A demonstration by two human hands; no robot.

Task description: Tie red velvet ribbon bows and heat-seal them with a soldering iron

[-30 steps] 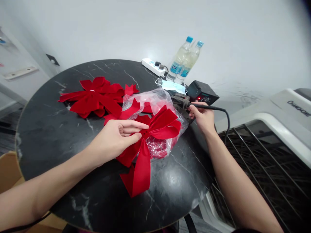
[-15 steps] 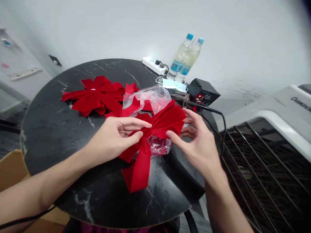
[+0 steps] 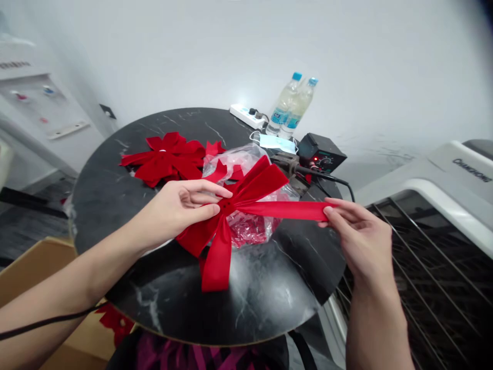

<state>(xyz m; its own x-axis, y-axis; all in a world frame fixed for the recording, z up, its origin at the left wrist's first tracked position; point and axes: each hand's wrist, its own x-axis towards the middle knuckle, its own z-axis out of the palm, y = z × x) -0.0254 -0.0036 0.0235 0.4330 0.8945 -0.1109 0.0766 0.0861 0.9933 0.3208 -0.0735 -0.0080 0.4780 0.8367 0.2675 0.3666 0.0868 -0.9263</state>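
Observation:
A red velvet ribbon bow is held over the front half of a round black marbled table. My left hand pinches the bow near its centre, where small dark dots show. Out to the right, my right hand grips the end of one ribbon strip and holds it taut and nearly level. Another loop hangs down from the centre toward the table's front. Beneath the bow lies a clear plastic bag with red pieces in it. More red bows lie at the table's back left.
Along the back stand a white power strip, two water bottles, a blue face mask and a black control box with a corded tool. A slatted white appliance stands right; a cardboard box sits lower left.
My right hand has moved right from the bow's loop, drawing one ribbon strip out straight. My left hand stays at the centre. The view has shifted a little.

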